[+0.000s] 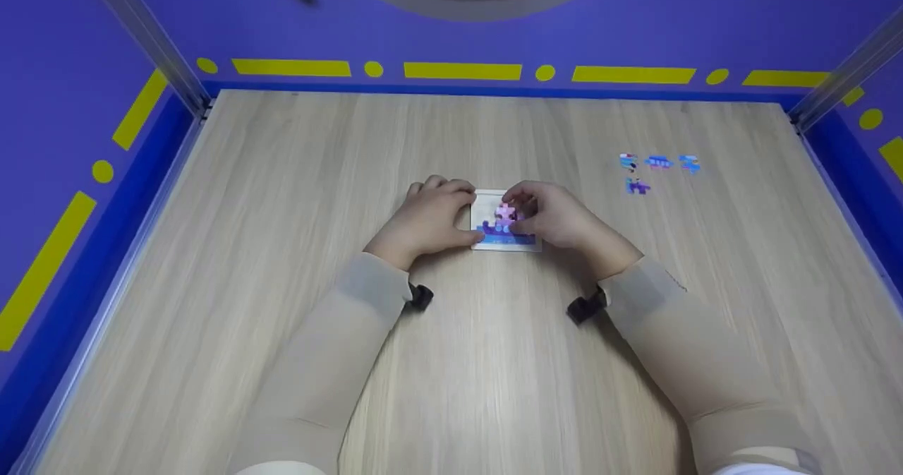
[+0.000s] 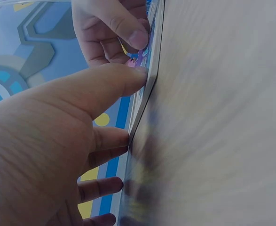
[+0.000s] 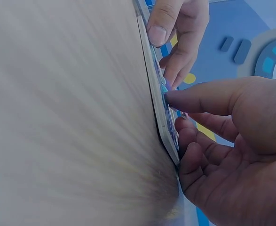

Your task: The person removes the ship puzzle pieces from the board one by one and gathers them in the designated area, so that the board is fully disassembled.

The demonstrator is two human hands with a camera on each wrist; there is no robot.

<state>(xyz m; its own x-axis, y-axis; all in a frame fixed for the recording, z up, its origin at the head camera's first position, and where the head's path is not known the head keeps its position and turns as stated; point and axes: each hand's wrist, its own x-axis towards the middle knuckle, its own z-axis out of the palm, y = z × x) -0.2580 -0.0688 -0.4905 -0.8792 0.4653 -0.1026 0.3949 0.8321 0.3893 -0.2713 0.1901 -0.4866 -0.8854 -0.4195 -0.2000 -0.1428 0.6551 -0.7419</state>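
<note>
A small square jigsaw board (image 1: 487, 207) with a pale rim lies on the table. Blue and purple pieces (image 1: 499, 238) fill its near part, and a pink piece (image 1: 505, 211) stands out above them. My left hand (image 1: 432, 215) rests along the board's left side, thumb (image 2: 135, 77) on the near-left rim and fingertips by the far-left edge. Over the right half, my right hand (image 1: 557, 215) pinches a pink-purple puzzle piece between thumb (image 3: 175, 99) and fingers. The fingers cover most of that piece and part of the board.
Several loose puzzle pieces (image 1: 658, 161) lie on the table to the far right of the board. The wood-grain table (image 1: 296, 178) is bordered by blue panels (image 1: 458, 44) with yellow markings at the back and sides.
</note>
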